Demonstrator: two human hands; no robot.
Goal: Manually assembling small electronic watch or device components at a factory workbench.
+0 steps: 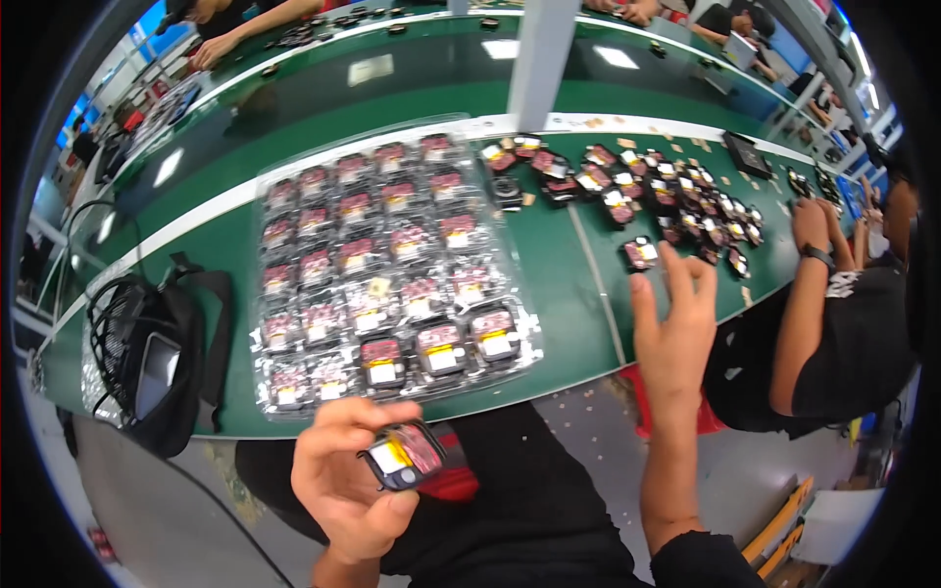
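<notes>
Green table (578, 284) all the way across, and from the head view the clear plastic tray (387, 269) just ahead of the left hand (343, 485) looks nearly full: most pockets already have a small black gadget with a red and white sticker in them. I can't tell if any pocket is bare, too blurry. The left hand is clamped around one more black gadget (404, 456), held close to the body, below the tray's near edge. The right hand (676, 328) is open with fingers spread, holding nothing, reaching toward a lone gadget (640, 253) just past its fingertips. Beyond that sits a loose pile of gadgets (667, 191), so I'd guess plenty is left to sort.
</notes>
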